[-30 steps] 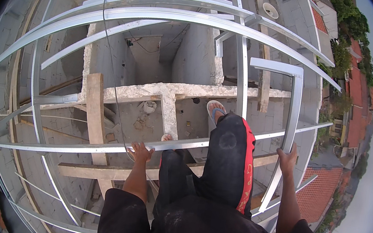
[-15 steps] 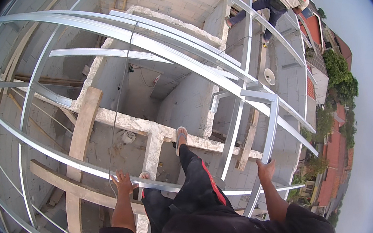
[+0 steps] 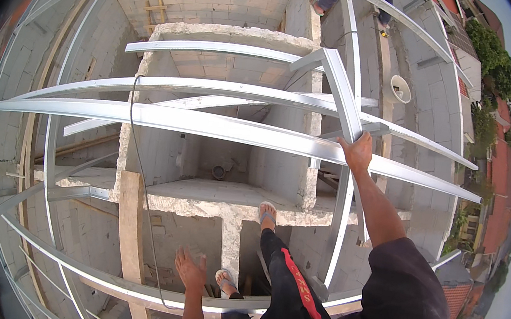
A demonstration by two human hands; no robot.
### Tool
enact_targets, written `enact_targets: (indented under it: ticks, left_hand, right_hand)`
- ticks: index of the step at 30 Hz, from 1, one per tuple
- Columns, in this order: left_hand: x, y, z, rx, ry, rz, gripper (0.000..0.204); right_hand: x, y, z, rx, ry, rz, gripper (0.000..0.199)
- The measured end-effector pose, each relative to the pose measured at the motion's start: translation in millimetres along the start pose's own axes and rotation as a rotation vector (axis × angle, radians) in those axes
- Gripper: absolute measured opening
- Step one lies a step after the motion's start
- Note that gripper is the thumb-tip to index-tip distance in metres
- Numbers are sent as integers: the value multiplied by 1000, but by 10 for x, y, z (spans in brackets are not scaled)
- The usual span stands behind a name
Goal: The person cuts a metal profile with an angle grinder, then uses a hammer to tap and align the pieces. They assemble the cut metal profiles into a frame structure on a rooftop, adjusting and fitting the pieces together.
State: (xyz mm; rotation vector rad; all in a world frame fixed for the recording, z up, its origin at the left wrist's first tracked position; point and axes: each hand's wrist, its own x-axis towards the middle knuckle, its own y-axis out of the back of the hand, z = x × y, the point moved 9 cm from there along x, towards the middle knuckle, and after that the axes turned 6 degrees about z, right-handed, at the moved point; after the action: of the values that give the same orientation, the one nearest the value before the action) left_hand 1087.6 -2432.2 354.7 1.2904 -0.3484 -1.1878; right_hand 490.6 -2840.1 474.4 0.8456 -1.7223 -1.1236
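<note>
My right hand [image 3: 357, 150] is closed around a bent, silvery metal channel [image 3: 339, 90], where it crosses the long metal beams. The channel's top corner points away from me, and a short arm leads off to the left. My left hand [image 3: 190, 271] hovers, fingers spread and empty, just beyond the near metal beam [image 3: 155, 297]. Two long beams lie across the frame ahead, the nearer one [image 3: 221, 128] passing beneath my right hand. My sandaled feet rest on rough wall tops, the right foot [image 3: 267, 214] farther forward than the left [image 3: 226, 281].
Below me are deep block-walled rooms with a rough wall top [image 3: 192, 206]. A wooden plank [image 3: 131, 227] stands to the left, beside a dark cable [image 3: 136, 145]. At the far right are a white bucket [image 3: 399, 89] and another person's legs [image 3: 384, 3].
My right hand has moved forward with the metal channel, which now reaches farther away. My left hand has lifted off the near beam. The view has shifted.
</note>
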Motion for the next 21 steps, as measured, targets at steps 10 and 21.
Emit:
enact_targets:
  ticks: [10, 21]
  left_hand:
    - [3273, 891, 4773, 69, -738, 318, 83]
    - [4263, -95, 4983, 462, -716, 178, 97]
  right_hand:
    - [110, -386, 722, -8, -67, -76, 91]
    - [295, -607, 981, 26, 166, -195, 84]
